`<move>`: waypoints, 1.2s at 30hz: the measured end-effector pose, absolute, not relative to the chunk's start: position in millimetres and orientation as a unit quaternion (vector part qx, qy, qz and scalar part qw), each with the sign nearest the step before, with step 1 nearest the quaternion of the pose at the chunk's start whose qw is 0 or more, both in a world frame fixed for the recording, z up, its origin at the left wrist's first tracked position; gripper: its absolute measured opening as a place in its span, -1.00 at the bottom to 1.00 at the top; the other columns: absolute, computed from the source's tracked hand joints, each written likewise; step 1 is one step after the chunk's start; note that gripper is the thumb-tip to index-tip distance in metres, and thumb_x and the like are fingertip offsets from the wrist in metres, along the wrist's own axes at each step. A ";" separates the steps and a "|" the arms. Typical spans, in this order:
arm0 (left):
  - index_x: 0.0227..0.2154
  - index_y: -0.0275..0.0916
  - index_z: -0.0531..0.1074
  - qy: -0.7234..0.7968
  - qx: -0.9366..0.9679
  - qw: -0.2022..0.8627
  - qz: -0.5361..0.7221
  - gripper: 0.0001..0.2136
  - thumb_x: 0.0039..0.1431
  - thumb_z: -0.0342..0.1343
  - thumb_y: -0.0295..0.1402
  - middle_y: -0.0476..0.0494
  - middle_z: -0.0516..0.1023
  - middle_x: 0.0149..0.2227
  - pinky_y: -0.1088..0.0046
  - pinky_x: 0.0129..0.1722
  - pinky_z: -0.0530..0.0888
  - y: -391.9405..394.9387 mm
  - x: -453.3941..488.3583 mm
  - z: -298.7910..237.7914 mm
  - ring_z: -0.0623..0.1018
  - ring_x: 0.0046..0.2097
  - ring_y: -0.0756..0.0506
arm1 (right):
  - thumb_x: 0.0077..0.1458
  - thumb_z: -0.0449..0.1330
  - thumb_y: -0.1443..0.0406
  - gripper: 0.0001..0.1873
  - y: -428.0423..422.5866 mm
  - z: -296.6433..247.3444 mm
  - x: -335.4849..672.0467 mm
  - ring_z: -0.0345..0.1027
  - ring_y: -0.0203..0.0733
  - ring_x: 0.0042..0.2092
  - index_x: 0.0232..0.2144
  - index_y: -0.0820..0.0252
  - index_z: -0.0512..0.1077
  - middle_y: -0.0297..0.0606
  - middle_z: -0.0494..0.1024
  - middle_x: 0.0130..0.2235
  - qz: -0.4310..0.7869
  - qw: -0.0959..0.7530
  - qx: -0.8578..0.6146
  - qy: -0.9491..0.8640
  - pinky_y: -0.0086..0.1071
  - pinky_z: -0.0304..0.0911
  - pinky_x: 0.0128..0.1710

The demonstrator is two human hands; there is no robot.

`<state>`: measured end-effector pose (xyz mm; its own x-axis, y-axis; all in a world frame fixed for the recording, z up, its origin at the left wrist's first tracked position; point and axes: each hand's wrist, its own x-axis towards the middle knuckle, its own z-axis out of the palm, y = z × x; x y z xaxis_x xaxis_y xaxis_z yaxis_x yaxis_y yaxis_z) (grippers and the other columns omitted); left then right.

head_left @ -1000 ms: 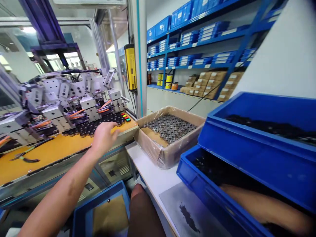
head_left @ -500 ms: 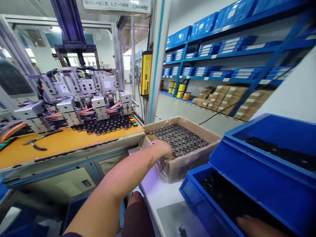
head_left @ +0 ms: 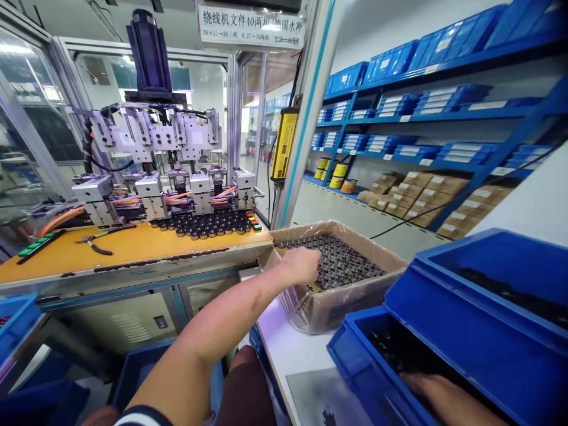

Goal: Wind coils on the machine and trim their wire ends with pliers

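My left hand (head_left: 304, 265) hangs over the near left part of an open carton (head_left: 337, 310) lined with clear plastic. Its fingers are curled in, and whatever they hold is hidden behind the knuckles. Rows of small dark metallic parts (head_left: 350, 260) fill the carton. At lower right, my right hand (head_left: 428, 387) reaches into the lower blue bin (head_left: 370, 361), which contains loose black parts (head_left: 386, 343). Its fingertips are lost among the dark contents, so their grip does not show.
A second blue bin (head_left: 444, 302) overlaps the lower one. Ahead stands a winding machine (head_left: 155, 136); black round parts (head_left: 208, 225) and pliers (head_left: 95, 242) lie on its orange top (head_left: 146, 248). A metal plate (head_left: 328, 393) rests on the white table. Blue shelving (head_left: 444, 112) is behind.
My view has shifted. My left hand has risen slightly in the carton, its curled knuckles now showing. More of my right hand shows in the bin. The machine's upper block looks higher.
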<state>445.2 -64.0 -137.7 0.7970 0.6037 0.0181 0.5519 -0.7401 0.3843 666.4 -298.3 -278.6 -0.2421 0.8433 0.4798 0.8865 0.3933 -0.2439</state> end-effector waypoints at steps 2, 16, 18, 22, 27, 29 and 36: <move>-0.08 -0.24 0.48 0.272 0.924 0.213 0.162 -0.76 0.18 0.14 -0.43 -0.19 0.60 -0.08 0.30 0.03 0.47 -85.9 409.2 -133.5 0.57 -0.03 -0.14 | 0.05 0.09 0.44 -0.55 -299.0 -262.0 654.9 0.58 0.06 -0.32 -0.16 -0.26 0.51 -0.18 0.64 -0.31 0.012 0.233 -0.563 -0.793 -0.28 0.53 -0.40; -0.20 -0.21 0.60 0.143 0.552 0.717 0.400 -0.75 0.02 0.32 -0.53 -0.15 0.48 -0.08 0.45 -0.17 0.55 -202.3 248.5 -174.2 0.61 -0.26 -0.01 | 0.19 0.16 0.47 -0.82 -281.4 -148.4 514.6 0.44 -0.21 -0.21 -0.16 0.21 0.43 -0.18 0.52 -0.24 -0.153 0.394 -0.485 -0.766 -0.37 0.38 -0.19; -0.22 -0.20 0.61 0.142 0.541 0.731 0.391 -0.71 -0.05 0.36 -0.57 -0.13 0.55 -0.13 0.51 -0.21 0.56 -207.6 250.6 -174.2 0.62 -0.28 0.00 | 0.18 0.15 0.51 -0.79 -284.0 -141.4 481.4 0.43 -0.23 -0.23 -0.16 0.21 0.42 -0.19 0.51 -0.26 -0.096 0.431 -0.445 -0.779 -0.40 0.38 -0.24; -0.24 -0.18 0.62 0.156 0.491 0.782 0.351 -0.62 -0.17 0.41 -0.64 -0.06 0.66 -0.31 0.63 -0.30 0.56 -219.7 259.1 -182.0 0.64 -0.34 0.03 | 0.16 0.13 0.54 -0.74 -294.8 -147.0 449.2 0.42 -0.25 -0.25 -0.11 0.25 0.39 -0.18 0.50 -0.27 0.011 0.470 -0.397 -0.788 -0.41 0.40 -0.27; -0.25 -0.20 0.63 0.150 0.476 0.802 0.329 -0.61 -0.20 0.41 -0.67 -0.03 0.70 -0.39 0.69 -0.30 0.56 -229.1 274.0 -191.1 0.65 -0.36 0.06 | 0.15 0.13 0.53 -0.75 -300.6 -154.9 452.1 0.41 -0.21 -0.20 -0.12 0.28 0.40 -0.12 0.46 -0.22 0.063 0.473 -0.392 -0.787 -0.37 0.42 -0.26; -0.24 -0.19 0.63 0.149 0.488 0.791 0.338 -0.60 -0.20 0.41 -0.67 -0.03 0.70 -0.36 0.68 -0.27 0.56 -229.2 277.6 -192.6 0.65 -0.33 0.05 | 0.15 0.12 0.53 -0.75 -299.4 -156.2 454.8 0.40 -0.22 -0.20 -0.11 0.28 0.40 -0.12 0.44 -0.22 0.059 0.475 -0.393 -0.785 -0.37 0.42 -0.26; -0.22 -0.14 0.62 0.140 0.528 0.747 0.379 -0.59 -0.16 0.39 -0.67 -0.02 0.70 -0.28 0.64 -0.15 0.55 -225.7 276.0 -190.5 0.66 -0.24 0.03 | 0.11 0.15 0.49 -0.58 -296.9 -161.1 458.1 0.39 -0.11 -0.08 0.05 0.36 0.33 -0.01 0.46 -0.12 0.020 0.462 -0.371 -0.805 -0.25 0.46 -0.15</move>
<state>276.0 -225.7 -190.5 0.6741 0.7136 0.1910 -0.4176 0.1548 0.8954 458.1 -296.9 -161.1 -0.2970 0.6167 0.7290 0.5791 0.7234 -0.3760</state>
